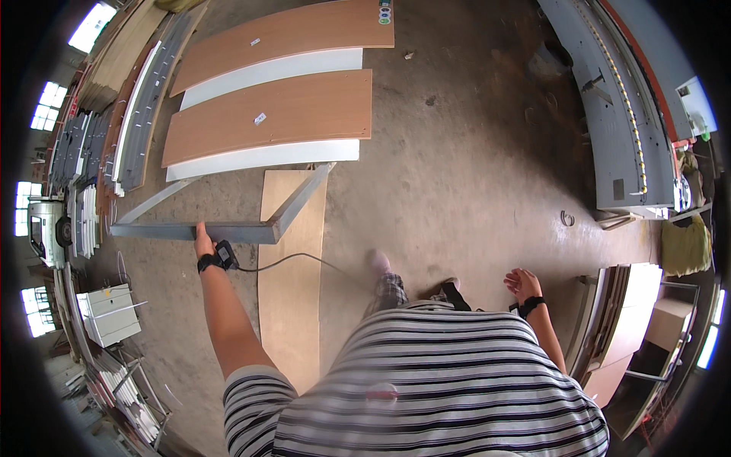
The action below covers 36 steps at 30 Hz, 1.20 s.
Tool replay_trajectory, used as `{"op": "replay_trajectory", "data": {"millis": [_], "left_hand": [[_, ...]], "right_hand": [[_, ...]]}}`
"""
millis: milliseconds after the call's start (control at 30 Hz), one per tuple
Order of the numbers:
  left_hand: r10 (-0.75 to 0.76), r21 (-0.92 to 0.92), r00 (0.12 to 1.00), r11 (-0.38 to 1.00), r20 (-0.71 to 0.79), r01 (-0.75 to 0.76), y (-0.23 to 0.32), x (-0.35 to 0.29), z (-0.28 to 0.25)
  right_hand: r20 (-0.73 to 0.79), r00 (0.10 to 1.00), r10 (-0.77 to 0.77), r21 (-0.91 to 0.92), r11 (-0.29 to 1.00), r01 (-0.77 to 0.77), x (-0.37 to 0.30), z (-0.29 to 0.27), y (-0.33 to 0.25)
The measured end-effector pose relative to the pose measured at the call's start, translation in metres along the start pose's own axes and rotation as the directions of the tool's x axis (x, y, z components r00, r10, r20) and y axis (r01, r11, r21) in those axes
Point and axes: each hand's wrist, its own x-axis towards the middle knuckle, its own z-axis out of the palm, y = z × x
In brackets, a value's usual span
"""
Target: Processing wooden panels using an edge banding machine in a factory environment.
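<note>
On the left, my left hand (205,243) is closed around the near bar of a grey metal frame (236,232), with the thumb over its top edge. Two side bars of this frame run away from me toward stacked boards; its far end is hidden by them. The nearest brown panel (282,114) lies over a white panel (266,160) just past the frame. A long pale wooden board (291,305) lies flat on the floor beneath the frame's right corner. Off to the right, my right hand (523,284) hangs free, its fingers loosely apart and holding nothing.
A second brown panel (289,38) lies farther back. Long boards and strips (145,114) are stacked along the left. A large grey machine (620,145) stands at the far right. Panels lean (626,312) near my right arm. A white cabinet (110,314) is at the left.
</note>
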Motion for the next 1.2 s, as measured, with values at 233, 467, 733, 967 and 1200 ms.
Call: {"op": "replay_trajectory", "data": {"millis": [233,467,733,967,1200], "left_hand": [[0.01,0.082,0.999,0.997,0.053,-0.014,-0.047,-0.102,0.023],[-0.016,-0.035,0.999,0.999,-0.028,0.015,-0.106,-0.173,0.079],[0.039,0.032,0.998,0.999,-0.048,-0.037,-0.122,-0.218,0.055],[-0.034,0.118,0.986,0.992,-0.163,0.054,-0.14,-0.16,-0.017],[-0.041,0.037,0.969,0.998,-0.243,0.052,-0.127,-0.183,-0.004]], "right_hand": [[0.148,0.986,-0.08,0.042,0.996,0.075,0.005,-0.006,-0.026],[0.05,0.996,-0.079,0.059,0.995,0.076,0.04,-0.105,-0.011],[-0.084,0.996,-0.025,0.112,0.993,0.034,0.092,-0.215,0.051],[-0.039,0.993,-0.112,-0.143,0.984,0.105,0.087,-0.194,0.065],[-0.073,0.993,-0.096,-0.079,0.993,0.09,0.054,-0.175,0.087]]}}
